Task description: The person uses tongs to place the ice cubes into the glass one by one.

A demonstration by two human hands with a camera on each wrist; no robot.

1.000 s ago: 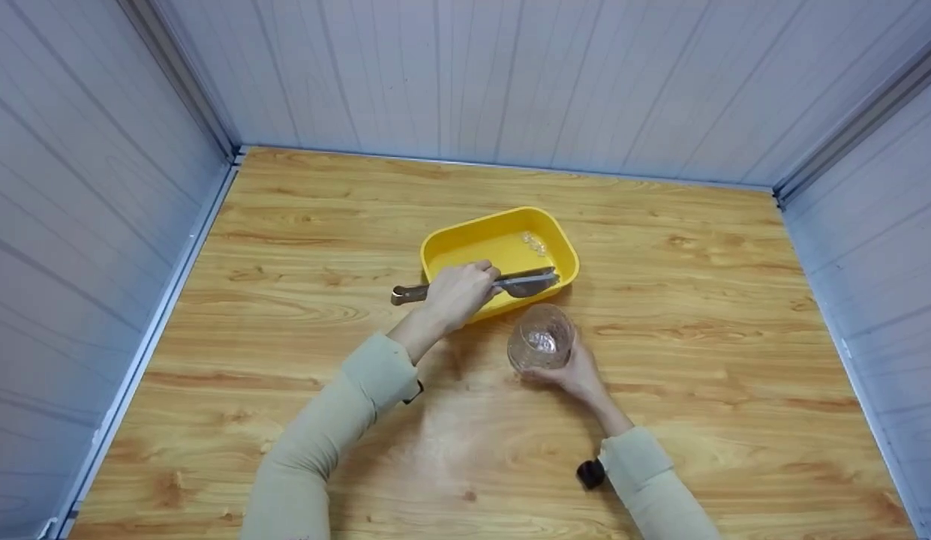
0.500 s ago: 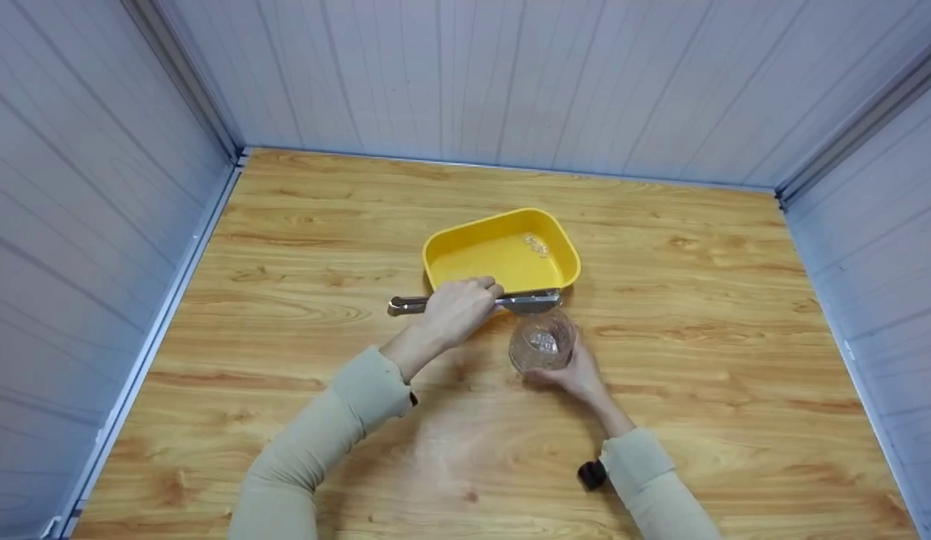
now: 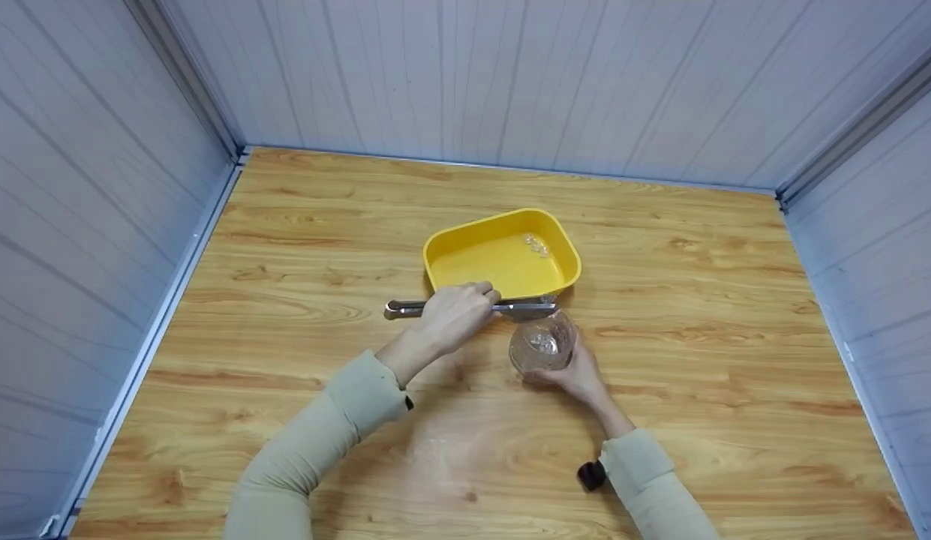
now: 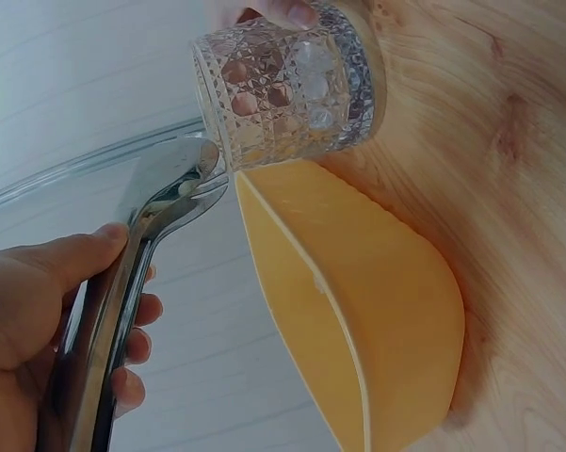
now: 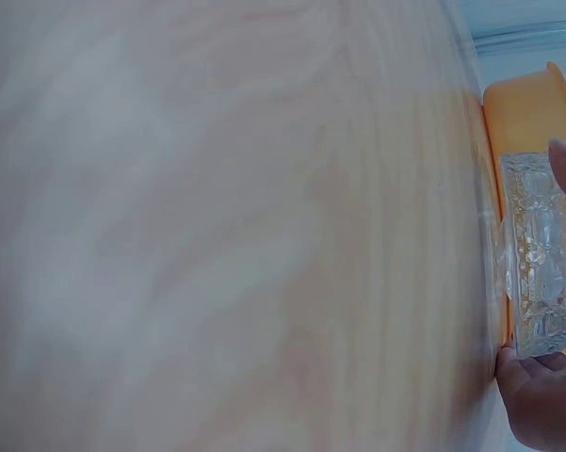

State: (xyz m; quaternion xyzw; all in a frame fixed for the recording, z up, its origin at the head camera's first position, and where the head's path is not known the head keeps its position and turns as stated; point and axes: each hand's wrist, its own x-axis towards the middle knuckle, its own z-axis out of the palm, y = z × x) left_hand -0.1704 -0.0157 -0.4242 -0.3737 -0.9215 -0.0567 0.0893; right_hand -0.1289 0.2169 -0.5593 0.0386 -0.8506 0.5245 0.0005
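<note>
My left hand [image 3: 456, 316] grips metal tongs [image 4: 104, 320] around the middle of their arms. The tongs' tips are close together at the rim of a clear, cut-pattern glass [image 4: 292, 89], and something small and clear shows between them. Around the glass, low on its right side, my right hand [image 3: 574, 367] curls its fingers and thumb. Several clear ice-like pieces [image 4: 315, 85] lie in the bottom of the glass. Just behind stands a yellow rectangular tub [image 3: 465, 238], with a few more clear pieces [image 3: 536, 245] in its far right corner.
A wood-grain tabletop [image 3: 698, 300] spreads around the tub and glass. Pale panel walls [image 3: 473, 82] enclose it at the back and on both sides. Black wrist gear [image 3: 591, 475] shows at the right sleeve.
My left hand has drawn the tongs toward me, from over the tub's inside to the rim of the glass. The right hand and glass have stayed in place.
</note>
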